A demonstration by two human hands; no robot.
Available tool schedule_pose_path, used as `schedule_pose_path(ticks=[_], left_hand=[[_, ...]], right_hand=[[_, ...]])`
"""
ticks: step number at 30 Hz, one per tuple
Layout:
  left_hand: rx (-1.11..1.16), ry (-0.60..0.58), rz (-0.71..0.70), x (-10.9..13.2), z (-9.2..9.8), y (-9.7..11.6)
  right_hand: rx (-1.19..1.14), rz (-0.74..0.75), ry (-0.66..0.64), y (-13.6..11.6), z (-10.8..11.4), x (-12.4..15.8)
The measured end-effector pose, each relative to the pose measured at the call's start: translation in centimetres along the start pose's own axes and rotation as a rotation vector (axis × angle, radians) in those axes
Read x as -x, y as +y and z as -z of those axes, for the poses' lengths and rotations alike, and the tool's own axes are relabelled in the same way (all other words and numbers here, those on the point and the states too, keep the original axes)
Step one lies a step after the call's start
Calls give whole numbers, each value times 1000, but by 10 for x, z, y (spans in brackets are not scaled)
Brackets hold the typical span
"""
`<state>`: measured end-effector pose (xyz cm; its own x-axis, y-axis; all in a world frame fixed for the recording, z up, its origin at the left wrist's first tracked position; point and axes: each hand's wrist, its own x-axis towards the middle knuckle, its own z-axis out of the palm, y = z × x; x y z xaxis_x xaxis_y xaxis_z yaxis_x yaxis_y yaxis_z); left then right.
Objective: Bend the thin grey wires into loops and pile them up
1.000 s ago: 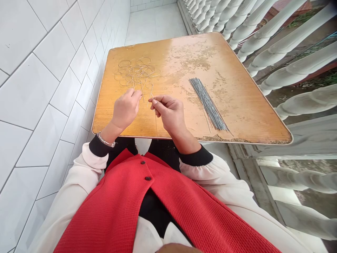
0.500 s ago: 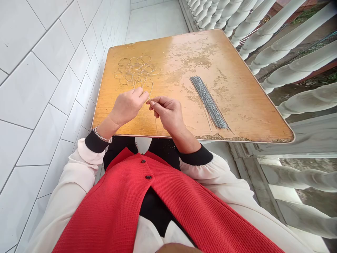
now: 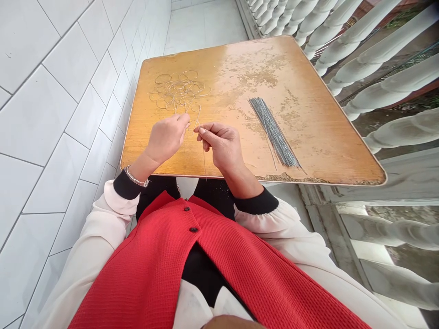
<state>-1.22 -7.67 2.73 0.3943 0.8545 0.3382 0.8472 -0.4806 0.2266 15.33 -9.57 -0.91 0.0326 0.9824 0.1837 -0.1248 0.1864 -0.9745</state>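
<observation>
Thin strand point(image 3: 205, 157) trails down past the near edge of the surface point(image 3: 325, 146), upper end pinched in right hand point(image 3: 224, 144). Left hand point(image 3: 167, 137) just beside, fingers curled; cannot tell whether gripping. Grey wire bundle point(image 3: 274, 135) slants inward from near edge, right half. Tangled loops point(image 3: 180, 91) toward far left corner.

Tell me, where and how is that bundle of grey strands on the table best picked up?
Probably around its middle, coming straight down from above, closing across its two long sides. The bundle of grey strands is long, narrow and straight, lying at a slant on the table, so a central hold should balance it. No tie shows, so strands might slip.
</observation>
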Motion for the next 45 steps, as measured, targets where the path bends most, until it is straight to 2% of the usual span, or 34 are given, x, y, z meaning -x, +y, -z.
schedule_pose_path(ticks=[6, 12, 15, 21, 30, 36, 42, 45], left_hand=[[162, 74, 19, 5, -4, 4], [692, 248, 205, 3, -13, 15], [892, 250, 289, 1, -17, 19], [1104, 209, 394, 0, -15, 26], [1202, 142, 406, -2, -13, 23], [1184, 120, 378, -1, -3, 21], [1206, 21, 362, 3, 1, 19], [1221, 14, 368, 4, 3, 17]], right_hand=[[-11, 36, 18, 5, -3, 3], [-31, 72, 86, 11, -11, 3], [-32, 69, 97, 13, -14, 4], [-79, 48, 93, 12, -16, 5], [-115, 50, 81, 18, -18, 3], [-89, 58, 56, 16, -16, 3], [-46, 72, 58, 16, -14, 3], [-32, 97, 63, 14, -14, 4]])
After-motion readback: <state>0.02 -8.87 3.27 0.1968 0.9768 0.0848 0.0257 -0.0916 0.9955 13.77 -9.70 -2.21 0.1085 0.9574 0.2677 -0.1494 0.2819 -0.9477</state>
